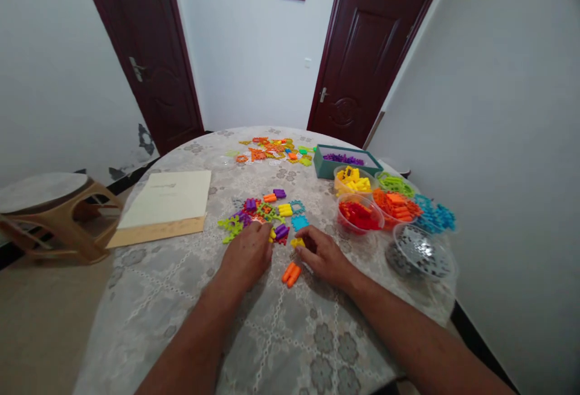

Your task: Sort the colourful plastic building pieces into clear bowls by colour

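Both my hands are low over the middle of the table, at the near side of a loose pile of plastic building pieces [232, 227] in green, purple, red and other colours. My left hand [251, 247] reaches into the pile's near edge with its fingers curled down; what they grip is hidden. A bit of yellow shows beside those fingertips. My right hand [324, 255] pinches a small yellow piece [296, 242] between thumb and fingers. Just below it lies a ribbed orange piece [291, 275]. A blue square piece [299, 222] and a purple piece [281, 231] lie beyond the hands.
On the right stand tubs of yellow [352, 181], red [360, 214], orange [396, 206], green and blue pieces, plus a lidded clear tub [421, 251]. Behind them is a green box [326, 169] of purple pieces. Another pile [272, 150] lies farther back. A board [167, 199] is left.
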